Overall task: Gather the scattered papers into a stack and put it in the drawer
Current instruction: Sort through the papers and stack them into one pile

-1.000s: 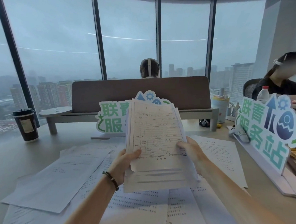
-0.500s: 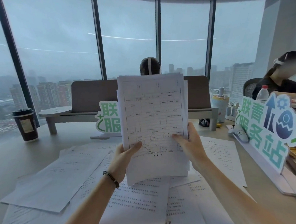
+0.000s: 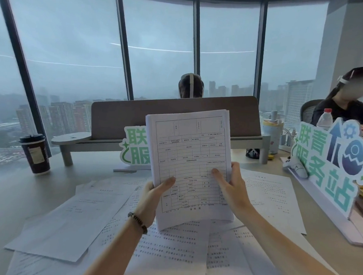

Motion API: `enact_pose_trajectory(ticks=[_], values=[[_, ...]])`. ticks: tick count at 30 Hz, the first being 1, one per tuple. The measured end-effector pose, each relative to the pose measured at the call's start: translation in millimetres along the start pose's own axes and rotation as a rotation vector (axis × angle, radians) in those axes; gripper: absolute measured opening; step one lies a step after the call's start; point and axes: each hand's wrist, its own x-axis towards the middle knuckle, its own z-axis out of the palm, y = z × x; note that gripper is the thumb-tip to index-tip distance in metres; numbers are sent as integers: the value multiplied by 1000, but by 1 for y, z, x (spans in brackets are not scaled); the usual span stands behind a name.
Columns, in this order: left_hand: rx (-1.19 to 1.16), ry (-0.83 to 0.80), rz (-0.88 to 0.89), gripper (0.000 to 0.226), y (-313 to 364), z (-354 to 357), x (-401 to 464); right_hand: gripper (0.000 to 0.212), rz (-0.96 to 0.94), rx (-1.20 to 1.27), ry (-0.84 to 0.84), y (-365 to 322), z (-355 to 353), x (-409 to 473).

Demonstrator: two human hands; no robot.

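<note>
Both hands have brought the stack [image 3: 190,165] lower since half a second ago. Left hand [image 3: 152,195] and right hand [image 3: 231,189] each grip its bottom half, long side standing up, mid-frame. Loose papers [image 3: 170,248] lie on the desk [image 3: 26,194] right below.

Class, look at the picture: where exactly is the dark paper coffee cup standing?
The coffee cup stands at the table's far left, near the window, left of the scattered papers.
</note>
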Motion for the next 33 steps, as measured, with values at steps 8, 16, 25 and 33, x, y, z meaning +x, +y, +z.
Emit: enact_pose_trajectory(ticks=[8, 16, 25, 33], values=[[161, 56, 72, 18, -11, 2, 2, 24, 28, 28, -76, 9, 2, -6], [181, 66, -225, 22, -9, -13, 15, 59, 167, -622, -156, 0, -22, 11], [628, 120, -499, 36, -40, -39, 38, 50, 364, -1242, -351, 44, -38, 21], [734, 97, -475, 33, -37, -33, 36, 54, 308, -1038, -297, 35, -34, 21]])
